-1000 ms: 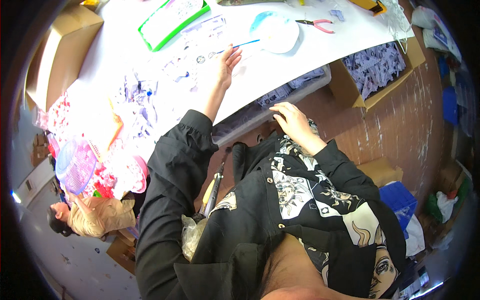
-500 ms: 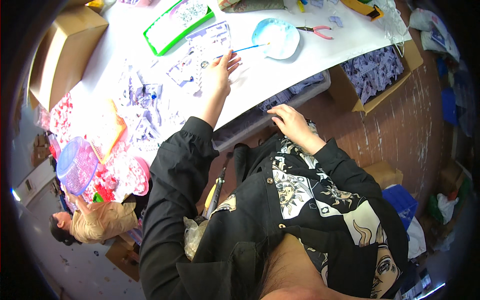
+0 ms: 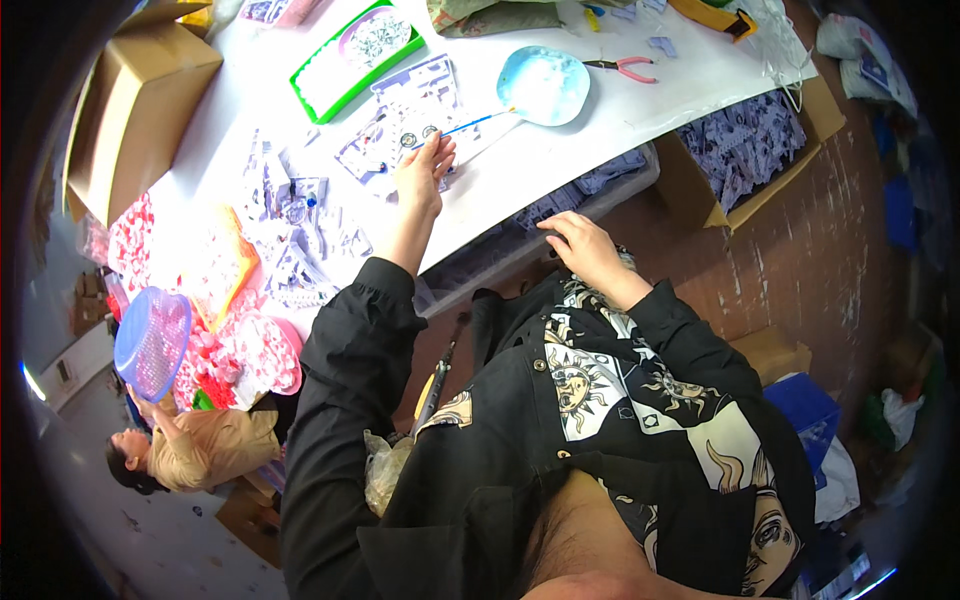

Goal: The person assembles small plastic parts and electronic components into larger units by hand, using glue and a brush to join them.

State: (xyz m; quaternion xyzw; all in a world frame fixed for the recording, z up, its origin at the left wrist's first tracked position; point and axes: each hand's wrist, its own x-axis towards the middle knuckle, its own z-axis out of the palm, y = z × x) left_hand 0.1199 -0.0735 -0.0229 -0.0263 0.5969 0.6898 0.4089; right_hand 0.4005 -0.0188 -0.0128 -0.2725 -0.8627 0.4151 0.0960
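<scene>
My left hand (image 3: 424, 178) reaches over the white table and pinches a thin blue-handled brush (image 3: 474, 123). The brush slants up to the right, its tip off the near left rim of a light-blue dish (image 3: 545, 88). Under the brush and just past my fingers lie flat greyish-white plastic parts (image 3: 416, 98) with small round dark-ringed pieces on them. My right hand (image 3: 587, 252) hangs empty in front of my body, just off the table edge, fingers loosely bent and apart.
Pink-handled pliers (image 3: 632, 68) lie right of the dish. Beyond the parts is a green-rimmed tray (image 3: 318, 101). A cardboard box (image 3: 826, 115) of grey parts stands at the right; another box (image 3: 150, 100) is at the left. A person (image 3: 215, 450) holds a purple basket (image 3: 152, 345).
My left hand has drawn back toward me and slightly left with the brush. The brush tip has moved from inside the dish to its near left edge. My right hand stays put.
</scene>
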